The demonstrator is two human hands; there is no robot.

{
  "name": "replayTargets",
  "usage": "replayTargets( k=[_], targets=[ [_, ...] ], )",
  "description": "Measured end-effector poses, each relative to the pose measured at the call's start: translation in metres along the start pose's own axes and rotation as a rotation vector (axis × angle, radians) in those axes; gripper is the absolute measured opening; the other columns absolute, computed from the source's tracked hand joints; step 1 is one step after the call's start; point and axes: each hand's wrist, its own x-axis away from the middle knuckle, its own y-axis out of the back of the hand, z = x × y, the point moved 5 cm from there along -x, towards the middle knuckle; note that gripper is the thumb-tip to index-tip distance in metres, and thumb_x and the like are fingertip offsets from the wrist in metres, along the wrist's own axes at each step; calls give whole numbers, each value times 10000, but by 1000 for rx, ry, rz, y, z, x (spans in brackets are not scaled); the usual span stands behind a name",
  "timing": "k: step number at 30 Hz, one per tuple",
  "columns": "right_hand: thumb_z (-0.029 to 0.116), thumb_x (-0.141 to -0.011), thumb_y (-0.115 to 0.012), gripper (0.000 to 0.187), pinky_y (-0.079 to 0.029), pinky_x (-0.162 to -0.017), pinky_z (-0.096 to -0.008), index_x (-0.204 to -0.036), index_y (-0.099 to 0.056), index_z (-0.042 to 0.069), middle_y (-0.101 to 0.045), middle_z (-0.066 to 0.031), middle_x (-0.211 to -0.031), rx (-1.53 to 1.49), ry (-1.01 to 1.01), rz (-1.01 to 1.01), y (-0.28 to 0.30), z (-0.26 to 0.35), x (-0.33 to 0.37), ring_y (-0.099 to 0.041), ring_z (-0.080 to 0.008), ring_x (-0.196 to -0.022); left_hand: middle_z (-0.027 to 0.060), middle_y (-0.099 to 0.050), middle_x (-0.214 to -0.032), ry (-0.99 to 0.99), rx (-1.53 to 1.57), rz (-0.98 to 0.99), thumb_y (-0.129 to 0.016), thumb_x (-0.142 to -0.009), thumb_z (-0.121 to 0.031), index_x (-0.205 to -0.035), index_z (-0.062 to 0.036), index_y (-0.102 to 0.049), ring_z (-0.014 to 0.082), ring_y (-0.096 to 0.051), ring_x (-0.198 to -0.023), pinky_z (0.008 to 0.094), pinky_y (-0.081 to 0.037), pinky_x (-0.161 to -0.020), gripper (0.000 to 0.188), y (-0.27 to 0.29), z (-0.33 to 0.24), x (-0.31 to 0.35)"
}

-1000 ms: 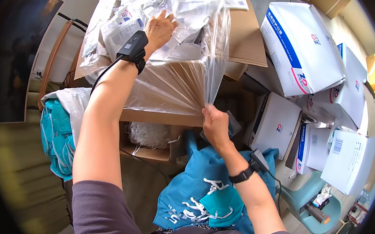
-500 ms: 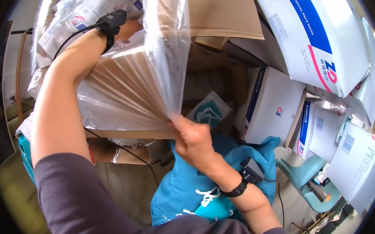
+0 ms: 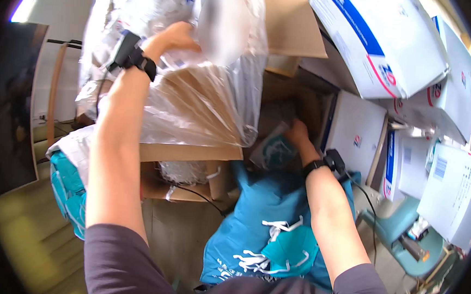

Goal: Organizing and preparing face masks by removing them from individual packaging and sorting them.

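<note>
Above the open mouth of a clear plastic bag (image 3: 202, 109), my left hand (image 3: 176, 36) has its fingers closed at the edge of a white packet (image 3: 224, 29), which is smeared by motion. Several white packets (image 3: 127, 16) fill the bag, which lines a brown cardboard box (image 3: 191, 153). My right hand (image 3: 297, 133) reaches down into a shadowed carton on the right. Its fingers are beside or on a clear packet with a teal face mask (image 3: 276, 151); shadow and blur hide whether they grip it. Both wrists wear a black strap with a small device.
A blue bag (image 3: 261, 203) printed with a teal mask stands in front of me. White boxes (image 3: 382, 40) are stacked on the right, near a teal plastic stool (image 3: 424, 253). A teal-and-white bundle (image 3: 69, 184) lies at the left. Black cables trail from both wrists.
My right hand has let go of the plastic bag's edge and moved right into the carton. My left hand has come up with a white packet. The view has shifted slightly.
</note>
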Motion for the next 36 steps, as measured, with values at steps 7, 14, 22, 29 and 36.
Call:
replayTargets(
  k=[7,14,22,29,36],
  targets=[
    [190,-838,-633,226,-530,-784,-511,-983,-658,19,-687,-231,-881,-8,45,-267,149,121,85,-656,-430,-886,138,-606,-1316,-15,255,-984,-723,-853,-149,-1272,-28,-613,261,-589,-1201,363,-485,-991,450,44,-16,183],
    [84,-975,-576,164,-439,-434,-233,-1060,-626,-47,-674,-66,-801,-991,61,-274,264,91,210,-545,-97,-457,90,-719,-929,-52,1480,-569,-618,-954,-47,-1085,8,-683,104,-672,-743,210,-504,-613,157,-69,-186,337],
    [107,-969,-581,204,-450,-483,-239,-1078,-688,-28,-701,-56,-816,-472,459,-601,281,100,396,-537,-88,-493,159,-514,-1407,-94,1901,-357,-706,-934,-259,-1466,-45,-407,235,-573,-1212,353,-531,-901,647,-123,-303,394],
    [84,-780,-749,290,-530,-655,-313,-1068,-715,63,-725,-100,-1073,-144,916,-252,256,140,503,-686,-238,-763,-8,-690,-915,-57,1845,-411,-546,-1035,-224,-1100,17,-667,70,-606,-835,250,-510,-735,277,-149,-324,424],
    [83,-825,-773,129,-503,-650,-265,-907,-706,9,-691,-60,-837,-475,577,-403,316,123,475,-626,-156,-703,81,-699,-802,-409,1221,46,-588,-999,-236,-1009,28,-693,107,-609,-721,306,-505,-663,284,-107,-377,481]
  ],
)
